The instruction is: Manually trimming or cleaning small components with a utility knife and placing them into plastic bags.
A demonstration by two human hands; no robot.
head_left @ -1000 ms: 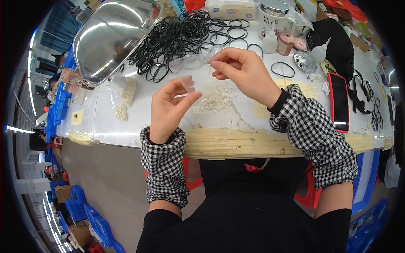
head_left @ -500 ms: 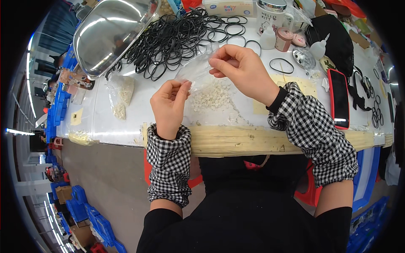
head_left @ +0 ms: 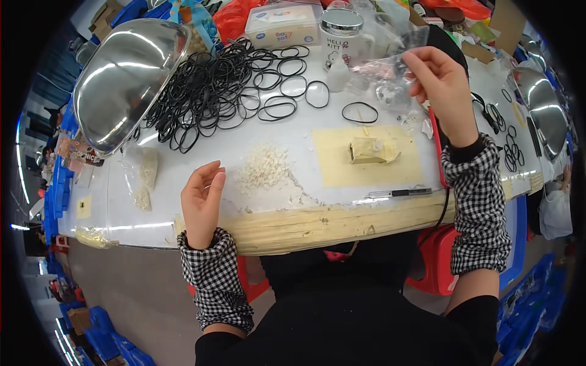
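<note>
My right hand (head_left: 444, 85) is raised over the right back of the table, its thumb and fingertips pinched on a clear plastic bag (head_left: 381, 68) that hangs out to the left, over the small bottles. My left hand (head_left: 204, 198) hovers by the near edge with nothing in it, fingers lightly bent and the thumb apart. Just right of it lies a heap of small whitish chips (head_left: 267, 168). Beyond the heap spreads a tangle of black rubber rings (head_left: 204, 88). A second clear bag (head_left: 145, 174), partly filled with pale pieces, lies left of my left hand.
A yellow taped block (head_left: 373, 150) sits on a yellow sheet (head_left: 332, 174), with a craft knife (head_left: 400, 193) nearer the taped table edge (head_left: 293, 229). Shiny metal bowl (head_left: 131, 79) stands back left. A lidded cup (head_left: 342, 39) and a tissue pack (head_left: 284, 25) stand behind.
My right hand has swung right and away from the heap with the clear bag. My left hand has let go of the bag and dropped lower left. The view has shifted right.
</note>
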